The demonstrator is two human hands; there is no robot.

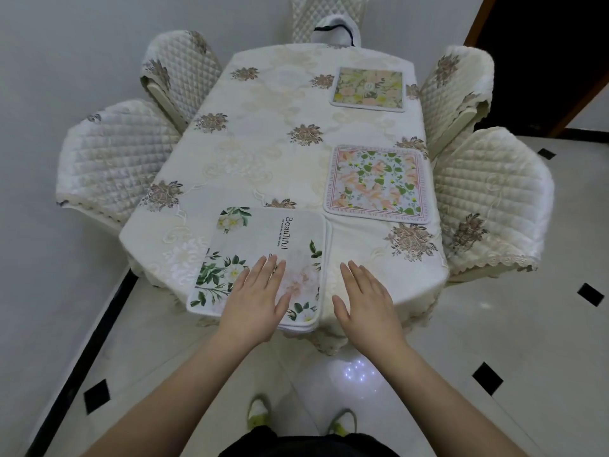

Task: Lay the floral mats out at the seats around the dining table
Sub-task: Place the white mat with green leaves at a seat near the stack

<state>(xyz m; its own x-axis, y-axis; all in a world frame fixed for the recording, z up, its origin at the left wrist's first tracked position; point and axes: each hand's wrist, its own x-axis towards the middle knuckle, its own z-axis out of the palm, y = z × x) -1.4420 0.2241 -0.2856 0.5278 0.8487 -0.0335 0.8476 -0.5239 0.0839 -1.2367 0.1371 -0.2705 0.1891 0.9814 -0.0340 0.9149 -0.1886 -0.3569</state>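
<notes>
- Left hand point(255, 296) lies flat, fingers spread, palm down on the stack of mats point(263, 258) at the near edge of the desk point(280, 166); it grips nothing.
- Right hand point(364, 300) is flat and open too, palm down on the bare tablecloth just right of the stack, holding nothing.
- Top mat of the stack is white with green leaves and the word "Beautiful"; layered edges show at its near corner.
- Pink-bordered mat point(377, 183) lies on the right side beside the near right chair point(494, 199).
- Yellow-green mat point(368, 89) lies at the far right, beside the far right chair point(456, 90).
- Left-side seats have no mats.
</notes>
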